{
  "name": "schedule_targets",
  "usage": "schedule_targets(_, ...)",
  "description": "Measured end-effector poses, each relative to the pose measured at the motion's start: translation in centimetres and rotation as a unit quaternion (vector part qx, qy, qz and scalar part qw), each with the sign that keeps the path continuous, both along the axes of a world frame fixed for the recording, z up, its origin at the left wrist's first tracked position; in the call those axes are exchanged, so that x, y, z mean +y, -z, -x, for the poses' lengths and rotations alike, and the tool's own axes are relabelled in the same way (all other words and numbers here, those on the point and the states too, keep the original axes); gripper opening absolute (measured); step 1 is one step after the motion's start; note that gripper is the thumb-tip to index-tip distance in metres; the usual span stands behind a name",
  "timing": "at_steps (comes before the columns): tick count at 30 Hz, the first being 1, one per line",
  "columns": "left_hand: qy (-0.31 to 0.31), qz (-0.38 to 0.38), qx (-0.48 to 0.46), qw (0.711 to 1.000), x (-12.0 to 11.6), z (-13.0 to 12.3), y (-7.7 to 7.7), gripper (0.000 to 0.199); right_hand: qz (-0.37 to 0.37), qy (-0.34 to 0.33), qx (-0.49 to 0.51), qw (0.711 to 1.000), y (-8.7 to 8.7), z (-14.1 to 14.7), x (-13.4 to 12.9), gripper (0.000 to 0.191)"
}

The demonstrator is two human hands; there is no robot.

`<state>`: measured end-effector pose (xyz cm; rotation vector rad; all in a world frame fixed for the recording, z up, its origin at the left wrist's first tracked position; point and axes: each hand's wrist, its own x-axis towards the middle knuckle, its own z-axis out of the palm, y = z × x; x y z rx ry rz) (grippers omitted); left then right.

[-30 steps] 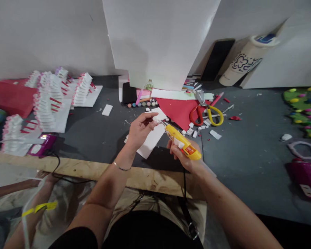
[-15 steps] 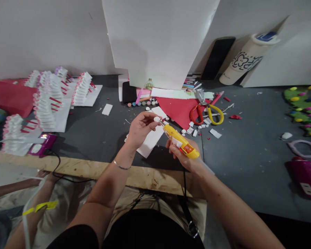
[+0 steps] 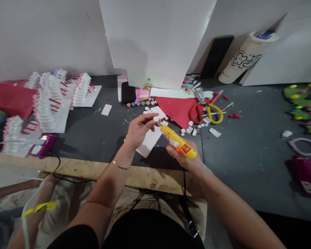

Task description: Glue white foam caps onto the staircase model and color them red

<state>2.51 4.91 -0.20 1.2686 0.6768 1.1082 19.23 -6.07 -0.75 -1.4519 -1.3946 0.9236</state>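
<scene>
Covering its handle, the right hand [image 3: 183, 161] was closed around a yellow glue gun [image 3: 176, 139], so the grip was mostly hidden. Whether its nozzle touched the small white disc [image 3: 156, 119] was too small to tell. The glue gun lay slantwise, nozzle toward the upper left, rear toward the lower right, above the dark table [image 3: 235, 155]. The left hand [image 3: 137, 133], thumb and fingertips pinched together, held the disc, its fingers partly covering it. A purple power block [image 3: 307, 178] was cut off at the right edge.
</scene>
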Motion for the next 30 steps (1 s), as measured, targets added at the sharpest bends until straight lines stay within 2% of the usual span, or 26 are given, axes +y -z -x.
schedule_targets(11, 0.011, -0.003, 0.006, 1.0, -0.1, 0.0, 0.2, 0.034, -0.01, 0.037, -0.031, 0.999, 1.0, 0.0, 0.1, 0.042)
schedule_targets(17, 0.006, 0.011, 0.011, 1.0, -0.2, 0.0, -0.2, 0.033, -0.006, 0.031, -0.016, 0.999, 0.8, 0.0, -0.1, 0.045)
schedule_targets(24, 0.006, 0.023, 0.032, 0.999, -0.1, 0.0, 0.1, 0.034, -0.01, 0.035, -0.011, 0.999, 0.7, 0.0, 0.0, 0.044)
schedule_targets(30, -0.002, 0.036, 0.007, 0.999, 0.0, 0.1, -0.2, 0.037, -0.016, 0.024, -0.028, 0.999, 0.5, -0.1, -0.1, 0.048)
